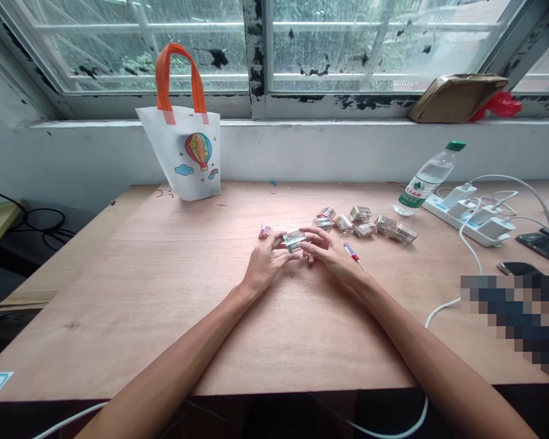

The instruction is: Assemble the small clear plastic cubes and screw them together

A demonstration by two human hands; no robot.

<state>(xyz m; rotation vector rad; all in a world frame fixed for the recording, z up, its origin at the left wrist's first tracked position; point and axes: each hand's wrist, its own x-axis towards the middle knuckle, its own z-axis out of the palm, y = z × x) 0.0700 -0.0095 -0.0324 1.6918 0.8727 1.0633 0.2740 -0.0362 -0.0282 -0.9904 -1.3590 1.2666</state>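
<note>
Between my left hand (266, 262) and my right hand (328, 251) is a small clear box-shaped piece with greenish edges (294, 241), held just above the wooden table. Fingers of both hands close on its two sides. What is inside it is too small to make out. Behind my left hand lies a small pink and white piece (265, 230). A screwdriver (354, 253) with a purple, white and red handle rests beside my right hand. Several similar clear boxes (364, 229) lie grouped beyond the right hand.
At the back left stands a white bag with orange handles (179, 152). A water bottle (424, 183) leans by a power strip (473, 219) with plugged-in chargers at right. A white cable (467, 244) runs down to the table's front edge. Phones (521, 268) lie far right.
</note>
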